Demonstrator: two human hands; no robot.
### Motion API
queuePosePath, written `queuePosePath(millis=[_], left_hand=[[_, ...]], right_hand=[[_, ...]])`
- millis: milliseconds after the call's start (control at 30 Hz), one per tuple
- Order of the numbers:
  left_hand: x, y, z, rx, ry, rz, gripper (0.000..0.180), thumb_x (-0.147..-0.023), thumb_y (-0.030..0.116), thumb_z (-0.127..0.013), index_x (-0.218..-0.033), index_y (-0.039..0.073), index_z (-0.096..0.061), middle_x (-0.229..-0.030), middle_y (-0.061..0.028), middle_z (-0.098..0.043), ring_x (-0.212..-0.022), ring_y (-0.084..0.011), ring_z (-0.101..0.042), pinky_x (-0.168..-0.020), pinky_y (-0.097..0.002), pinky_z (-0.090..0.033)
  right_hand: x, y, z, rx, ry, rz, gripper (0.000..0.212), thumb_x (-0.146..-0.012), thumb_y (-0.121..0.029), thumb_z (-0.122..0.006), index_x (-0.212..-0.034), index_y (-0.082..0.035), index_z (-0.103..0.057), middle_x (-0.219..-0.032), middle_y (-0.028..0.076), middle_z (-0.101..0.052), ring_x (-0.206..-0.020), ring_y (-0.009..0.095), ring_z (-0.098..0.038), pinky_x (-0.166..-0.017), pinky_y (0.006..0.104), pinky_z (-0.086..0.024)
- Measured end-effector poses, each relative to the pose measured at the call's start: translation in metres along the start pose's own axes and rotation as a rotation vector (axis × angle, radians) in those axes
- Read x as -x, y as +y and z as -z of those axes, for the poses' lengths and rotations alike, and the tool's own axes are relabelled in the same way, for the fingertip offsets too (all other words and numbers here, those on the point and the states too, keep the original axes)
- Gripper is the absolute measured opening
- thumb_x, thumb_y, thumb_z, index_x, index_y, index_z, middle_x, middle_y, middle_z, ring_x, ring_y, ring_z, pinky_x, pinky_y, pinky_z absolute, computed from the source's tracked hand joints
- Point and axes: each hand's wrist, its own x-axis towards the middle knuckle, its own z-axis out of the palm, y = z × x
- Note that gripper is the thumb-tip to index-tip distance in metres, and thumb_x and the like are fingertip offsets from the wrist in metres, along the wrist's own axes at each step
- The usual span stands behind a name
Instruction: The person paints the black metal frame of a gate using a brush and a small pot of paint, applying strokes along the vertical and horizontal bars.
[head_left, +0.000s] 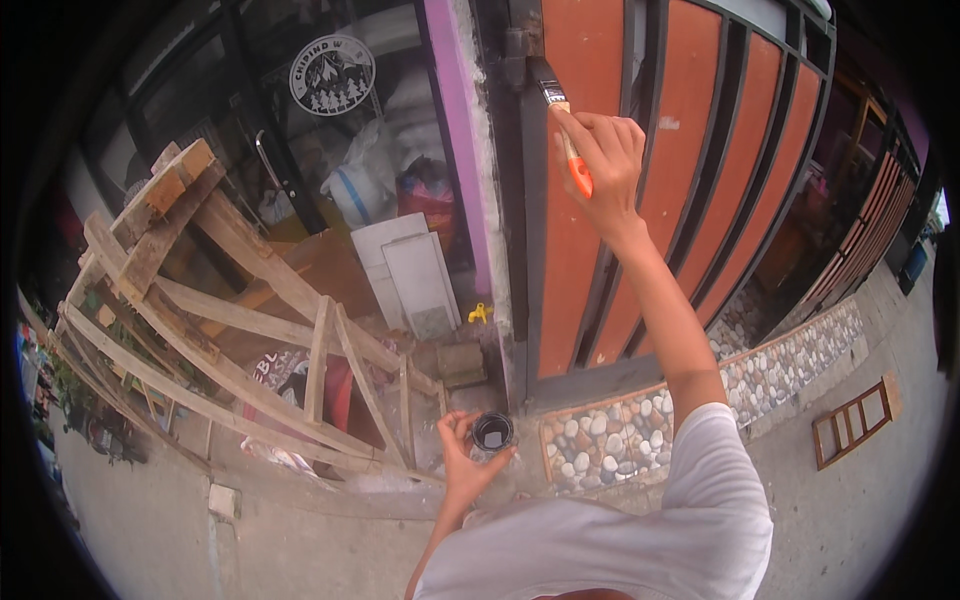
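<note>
My right hand point(605, 165) is raised and closed around a paintbrush point(577, 160) with an orange-tipped wooden handle. Its dark bristles are up against the black frame post point(522, 150) of a gate, close to a hinge. Orange panels point(585, 235) fill the gate between black bars. Lower down, my left hand point(468, 455) grips a small round black cup point(492, 431) by its side. Dark liquid, with a pale reflection on it, shows inside the cup.
A wooden trestle frame point(320, 360) stands at the left, before a glass door point(270, 170). White boards point(420, 275) lean near a yellow tap point(480, 313). A pebbled strip point(610, 440) runs under the gate. A small wooden ladder-like frame point(852, 425) lies on the pavement at right.
</note>
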Motion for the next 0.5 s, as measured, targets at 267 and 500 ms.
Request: queuePosePath(millis=[267,500], left_hand=[[0.003,0.001,0.0,0.022,0.014,0.017,0.086,-0.068,0.0,-0.084,-0.13,0.006,-0.024,-0.123,-0.0165,-0.052,-0.115,-0.0239,-0.056,-0.101,-0.0378,-0.048],[0.002,0.002,-0.001,0.0,-0.027,0.002,0.091,-0.068,-0.003,-0.084,-0.132,0.007,-0.02,-0.125,-0.0167,-0.05,-0.116,-0.0217,-0.054,-0.101,-0.0344,-0.046]], right_hand=[[0.009,-0.009,0.014,-0.064,-0.093,-0.032,0.031,-0.077,-0.008,-0.074,-0.108,-0.011,-0.071,-0.09,0.001,-0.064,-0.085,0.018,-0.058,-0.088,0.0381,-0.038],[0.002,-0.001,-0.001,-0.045,-0.047,-0.017,0.029,-0.077,-0.008,-0.074,-0.106,-0.012,-0.072,-0.088,0.0,-0.063,-0.085,0.017,-0.057,-0.087,0.0385,-0.037]])
